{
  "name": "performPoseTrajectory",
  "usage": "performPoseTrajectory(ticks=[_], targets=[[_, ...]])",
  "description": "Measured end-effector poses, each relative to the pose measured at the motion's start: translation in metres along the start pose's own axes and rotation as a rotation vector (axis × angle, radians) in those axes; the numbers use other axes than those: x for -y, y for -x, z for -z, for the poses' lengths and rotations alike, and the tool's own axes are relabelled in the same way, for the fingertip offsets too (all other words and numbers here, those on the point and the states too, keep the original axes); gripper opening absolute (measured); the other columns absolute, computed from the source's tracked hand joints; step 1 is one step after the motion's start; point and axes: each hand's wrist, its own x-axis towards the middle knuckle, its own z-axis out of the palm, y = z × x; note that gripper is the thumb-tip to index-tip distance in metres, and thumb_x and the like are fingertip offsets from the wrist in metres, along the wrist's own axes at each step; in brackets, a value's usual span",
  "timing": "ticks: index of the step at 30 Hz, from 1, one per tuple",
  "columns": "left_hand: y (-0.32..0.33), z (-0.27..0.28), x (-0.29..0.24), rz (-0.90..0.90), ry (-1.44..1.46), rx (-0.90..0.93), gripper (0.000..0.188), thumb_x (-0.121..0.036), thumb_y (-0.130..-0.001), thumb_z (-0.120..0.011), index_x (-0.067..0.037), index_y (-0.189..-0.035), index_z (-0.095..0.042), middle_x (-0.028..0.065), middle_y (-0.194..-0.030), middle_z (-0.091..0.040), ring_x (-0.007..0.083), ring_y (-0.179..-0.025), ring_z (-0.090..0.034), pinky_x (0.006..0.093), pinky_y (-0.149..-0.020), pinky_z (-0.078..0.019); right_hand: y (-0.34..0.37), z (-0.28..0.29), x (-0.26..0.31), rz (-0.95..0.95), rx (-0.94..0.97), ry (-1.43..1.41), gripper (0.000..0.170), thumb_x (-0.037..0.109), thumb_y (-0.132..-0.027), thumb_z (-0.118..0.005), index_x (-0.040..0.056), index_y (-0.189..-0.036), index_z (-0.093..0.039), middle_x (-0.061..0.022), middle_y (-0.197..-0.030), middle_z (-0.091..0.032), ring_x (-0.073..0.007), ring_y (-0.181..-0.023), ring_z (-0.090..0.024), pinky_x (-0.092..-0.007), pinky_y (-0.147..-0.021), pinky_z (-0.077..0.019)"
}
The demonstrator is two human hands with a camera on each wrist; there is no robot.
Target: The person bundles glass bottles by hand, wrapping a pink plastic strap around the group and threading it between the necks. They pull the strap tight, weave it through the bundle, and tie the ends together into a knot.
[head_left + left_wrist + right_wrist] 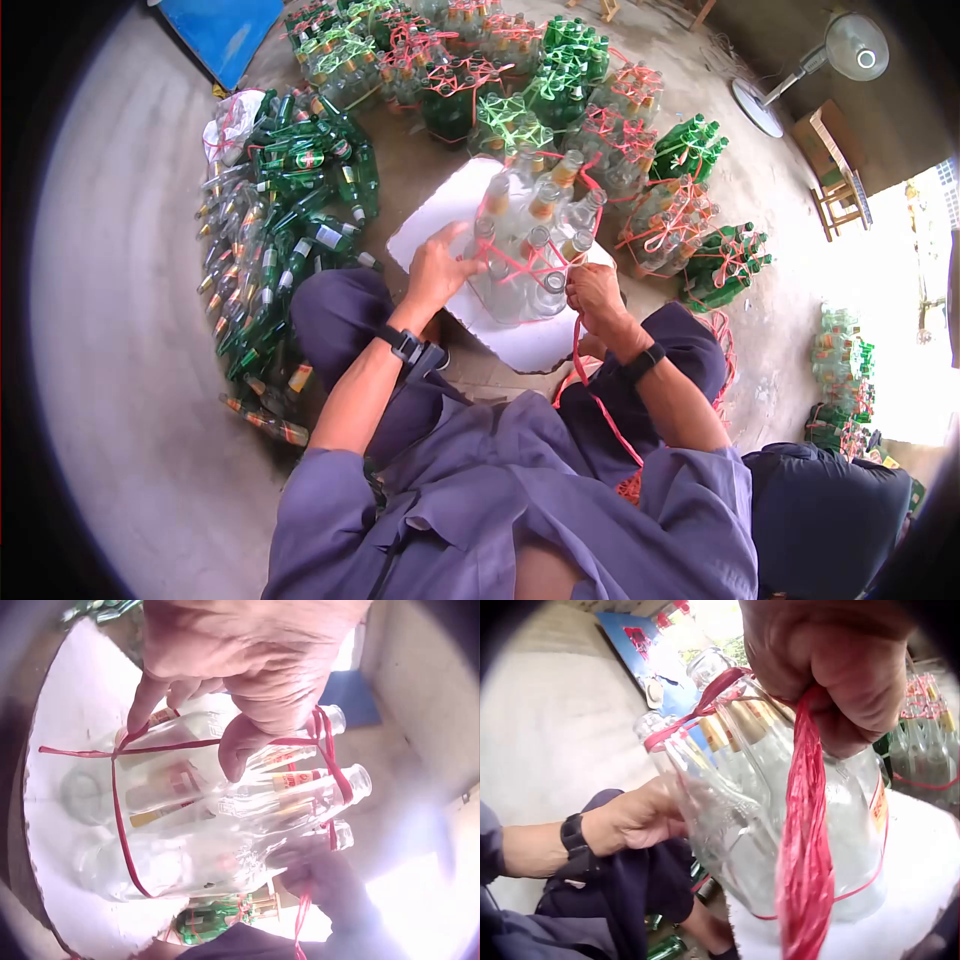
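Note:
Clear glass bottles (520, 295) stand bunched on a white board (430, 215), with red twine (124, 832) around their lower bodies and more around the necks. My left hand (437, 270) rests against the left side of the bunch; in the left wrist view its thumb and fingers (247, 652) lie over the bottles and the twine running along them. At the right side of the necks, my right hand (597, 298) pinches the red twine (806, 825), its fingers curled. From that hand (832, 667) a strand hangs down toward the lap.
Loose green and clear bottles (300, 215) lie piled at the left. Tied bundles of bottles (665, 230) stand behind and to the right of the board. A fan (855, 48), a small wooden stool (842, 205) and a dark padded seat (830, 520) are at the right.

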Motion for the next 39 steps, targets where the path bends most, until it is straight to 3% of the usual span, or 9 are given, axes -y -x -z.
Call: performPoseTrajectory(ticks=[1, 7, 12, 15, 19, 21, 23, 29, 39], targets=[[-0.002, -0.009, 0.015, 0.000, -0.003, -0.007, 0.066, -0.020, -0.070, -0.085, -0.001, -0.129, -0.062, 0.0200, -0.110, -0.073, 0.0284, -0.095, -0.071, 0.0377, -0.085, -0.0547, -0.003, 0.001, -0.007, -0.051, -0.006, -0.242, 0.014, 0.015, -0.096, -0.051, 0.0026, -0.092, -0.057, -0.0010, -0.073, -0.051, -0.0141, -0.056, -0.052, -0.0278, -0.048, -0.0423], [0.012, -0.035, 0.033, 0.116, 0.192, -0.122, 0.056, -0.020, -0.080, -0.077, 0.005, -0.128, -0.061, 0.0226, -0.116, -0.070, 0.0328, -0.106, -0.068, 0.0381, -0.093, -0.0525, 0.009, -0.009, -0.020, 0.050, 0.102, -0.434, 0.013, 0.014, -0.097, -0.056, 0.0021, -0.091, -0.056, -0.0007, -0.073, -0.050, -0.0099, -0.054, -0.048, -0.0229, -0.044, -0.0361], [0.046, -0.026, 0.023, 0.074, 0.243, -0.169, 0.047, -0.014, -0.083, -0.071, 0.006, -0.125, -0.061, 0.0238, -0.122, -0.068, 0.0333, -0.113, -0.066, 0.0388, -0.096, -0.0510, 0.024, -0.027, -0.013, 0.101, -0.148, -0.298, 0.008, 0.008, -0.094, -0.063, 0.0027, -0.091, -0.059, -0.0035, -0.076, -0.056, -0.0097, -0.051, -0.045, -0.0226, -0.042, -0.0338], [0.063, -0.012, 0.000, 0.104, 0.257, -0.178, 0.037, -0.008, -0.087, -0.066, 0.004, -0.121, -0.062, 0.0179, -0.117, -0.068, 0.0227, -0.095, -0.068, 0.0332, -0.086, -0.0534, 0.019, -0.020, -0.018, 0.094, -0.134, -0.377, 0.007, 0.008, -0.094, -0.063, 0.0024, -0.090, -0.060, -0.0050, -0.078, -0.058, -0.0097, -0.053, -0.045, -0.0220, -0.044, -0.0335], [0.077, 0.000, -0.028, -0.036, 0.222, -0.234, 0.026, -0.007, -0.086, -0.066, 0.001, -0.111, -0.064, 0.0121, -0.105, -0.066, 0.0162, -0.078, -0.061, 0.0307, -0.076, -0.0517, 0.027, -0.026, -0.011, 0.078, -0.101, -0.436, 0.007, 0.005, -0.094, -0.061, 0.0007, -0.089, -0.058, -0.0051, -0.079, -0.057, -0.0086, -0.057, -0.046, -0.0218, -0.046, -0.0343], [0.080, 0.006, -0.050, -0.300, 0.019, -0.278, 0.024, -0.008, -0.085, -0.067, -0.001, -0.107, -0.065, 0.0146, -0.105, -0.067, 0.0291, -0.087, -0.063, 0.0370, -0.076, -0.0521, 0.031, -0.030, -0.006, 0.065, -0.142, -0.388, 0.007, 0.003, -0.094, -0.060, 0.0003, -0.088, -0.058, -0.0050, -0.080, -0.056, -0.0082, -0.058, -0.047, -0.0218, -0.047, -0.0346], [0.089, 0.001, -0.064, -0.261, 0.172, -0.173, 0.029, -0.001, -0.083, -0.069, -0.002, -0.111, -0.065, 0.0123, -0.103, -0.066, 0.0221, -0.080, -0.062, 0.0315, -0.075, -0.0525, 0.032, -0.029, -0.004, 0.100, -0.167, -0.401, 0.006, 0.002, -0.094, -0.057, -0.0004, -0.089, -0.057, -0.0047, -0.081, -0.056, -0.0078, -0.058, -0.047, -0.0216, -0.048, -0.0351], [0.074, -0.015, -0.101, -0.664, -0.135, -0.049, 0.040, 0.001, -0.078, -0.070, 0.001, -0.117, -0.062, 0.0164, -0.111, -0.065, 0.0354, -0.101, -0.062, 0.0426, -0.091, -0.0511, 0.047, -0.047, 0.021, 0.146, -0.369, -0.436, 0.007, 0.005, -0.098, -0.056, 0.0005, -0.094, -0.053, -0.0035, -0.079, -0.052, -0.0066, -0.056, -0.044, -0.0227, -0.049, -0.0393], [0.067, -0.025, -0.101, -0.601, -0.158, -0.087, 0.047, -0.003, -0.077, -0.072, 0.001, -0.122, -0.061, 0.0172, -0.120, -0.064, 0.0364, -0.116, -0.058, 0.0434, -0.100, -0.0475, 0.050, -0.032, 0.020, 0.186, -0.162, -0.261, 0.019, 0.013, -0.099, -0.062, 0.0028, -0.086, -0.053, -0.0043, -0.081, -0.055, -0.0052, -0.057, -0.042, -0.0217, -0.046, -0.0345]])
